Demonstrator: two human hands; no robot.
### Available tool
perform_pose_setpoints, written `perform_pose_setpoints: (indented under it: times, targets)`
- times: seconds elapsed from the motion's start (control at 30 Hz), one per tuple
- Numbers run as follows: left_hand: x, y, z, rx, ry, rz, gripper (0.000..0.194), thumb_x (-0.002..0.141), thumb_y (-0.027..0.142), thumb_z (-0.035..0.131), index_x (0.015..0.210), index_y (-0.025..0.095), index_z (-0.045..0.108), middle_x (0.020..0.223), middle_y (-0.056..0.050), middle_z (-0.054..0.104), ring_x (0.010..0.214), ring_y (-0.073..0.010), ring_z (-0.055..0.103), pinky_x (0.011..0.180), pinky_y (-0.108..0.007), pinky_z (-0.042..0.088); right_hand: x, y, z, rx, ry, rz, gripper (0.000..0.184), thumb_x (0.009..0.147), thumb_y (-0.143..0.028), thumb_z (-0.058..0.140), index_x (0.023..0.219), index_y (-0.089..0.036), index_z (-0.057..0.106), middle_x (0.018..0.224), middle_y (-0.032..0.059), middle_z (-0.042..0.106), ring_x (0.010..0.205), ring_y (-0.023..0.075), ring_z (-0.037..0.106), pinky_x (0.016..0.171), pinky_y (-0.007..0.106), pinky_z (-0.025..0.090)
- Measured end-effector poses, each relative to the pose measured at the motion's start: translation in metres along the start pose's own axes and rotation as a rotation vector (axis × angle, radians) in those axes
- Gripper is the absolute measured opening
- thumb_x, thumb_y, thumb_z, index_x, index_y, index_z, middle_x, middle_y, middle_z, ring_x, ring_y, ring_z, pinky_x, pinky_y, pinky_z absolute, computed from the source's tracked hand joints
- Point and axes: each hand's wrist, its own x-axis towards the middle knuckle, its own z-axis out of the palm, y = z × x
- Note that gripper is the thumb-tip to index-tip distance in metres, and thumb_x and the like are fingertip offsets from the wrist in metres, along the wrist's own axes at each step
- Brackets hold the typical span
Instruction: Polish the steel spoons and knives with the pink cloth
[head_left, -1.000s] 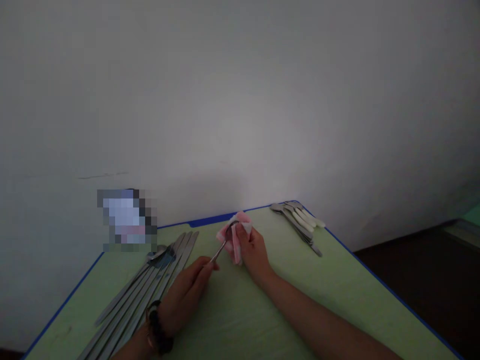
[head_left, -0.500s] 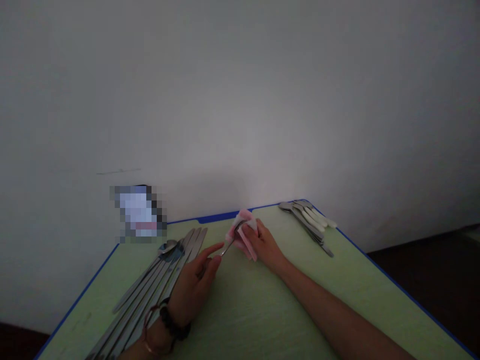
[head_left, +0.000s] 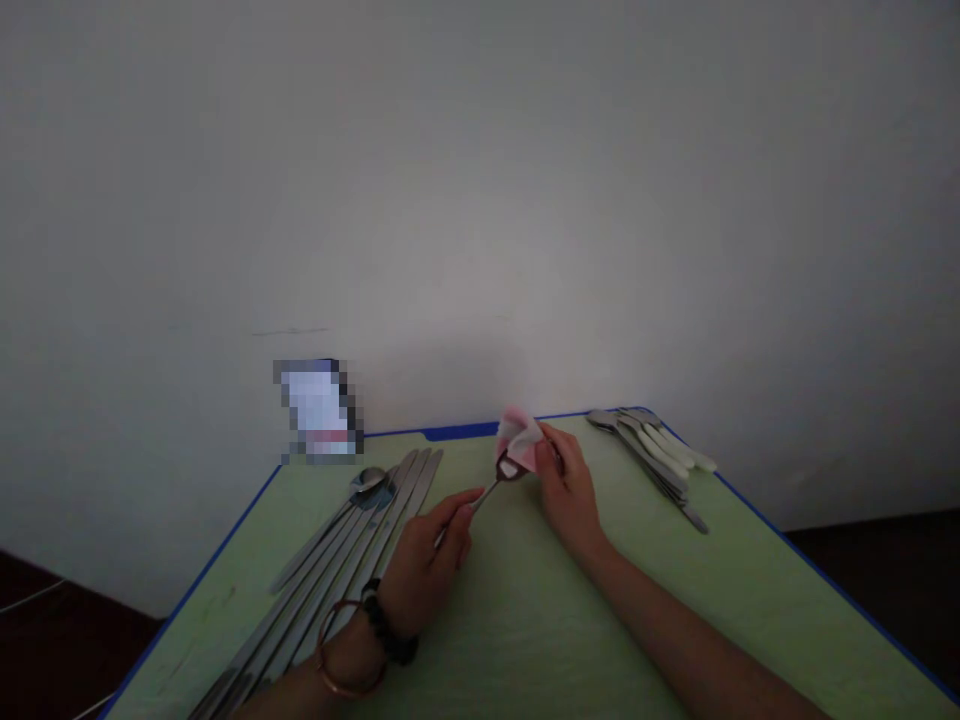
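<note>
A metal spoon (head_left: 489,494) is gripped by its handle in my left hand (head_left: 435,560), its bowl pointing up and away to the right. My right hand (head_left: 568,490) is closed on a pink and white cloth (head_left: 517,432), which lies against the far side of the spoon's bowl. The inside of the bowl shows, with a pale patch in it. Left of my left hand, several long flat metal knives (head_left: 337,590) lie side by side, with a spoon (head_left: 369,480) among them near their far ends.
The pale green table (head_left: 525,640) has a blue edge and stands against a grey wall (head_left: 480,200). At the back right lies a pile of cutlery (head_left: 652,450), some with white handles. A blurred-out phone-like device (head_left: 319,405) leans on the wall at the back left.
The view has swung left, so the table appears further right. The spoon's bowl, earlier wrapped in the cloth, has turned and now shows its inside. My left fingers loosened, then closed on the handle again.
</note>
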Motion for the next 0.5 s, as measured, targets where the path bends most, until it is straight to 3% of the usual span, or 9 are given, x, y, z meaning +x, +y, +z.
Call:
perform_pose_setpoints:
  times: [0.13,0.3,0.5]
  targets:
    - [-0.0019,0.0036,-0.0011,0.108,0.008,0.051,0.042,0.091,0.039,0.033,0.115,0.013,0.057,0.054,0.002,0.056,0.053,-0.0137,0.055,0.056,-0.023,0.043,-0.0002,-0.0033,-0.0006,0.087,-0.191,0.112,0.030,0.078,-0.020,0.041,0.091,-0.021,0.067,0.102,0.0046,0.065,0.096,0.0185,0.056,0.089,0.032,0.039]
    - [-0.0053,-0.0006,-0.0020,0.141,0.056,0.114,0.033,0.089,0.038,0.040,0.104,0.021,0.064,0.083,-0.002,0.072,0.085,-0.0180,0.065,0.083,-0.028,0.047,0.0009,-0.0024,-0.0029,0.124,-0.335,0.156,0.023,0.077,-0.024,0.047,0.091,-0.019,0.064,0.094,0.0035,0.066,0.084,0.0166,0.059,0.078,0.029,0.043]
    - [-0.0088,-0.0043,-0.0004,0.130,0.056,0.136,0.028,0.089,0.037,0.042,0.097,0.022,0.064,0.092,-0.002,0.073,0.089,-0.0173,0.065,0.084,-0.027,0.048,0.0042,-0.0032,-0.0085,0.070,-0.478,0.165,0.026,0.072,-0.029,0.059,0.096,-0.020,0.064,0.088,0.0028,0.067,0.080,0.0176,0.059,0.074,0.029,0.044]
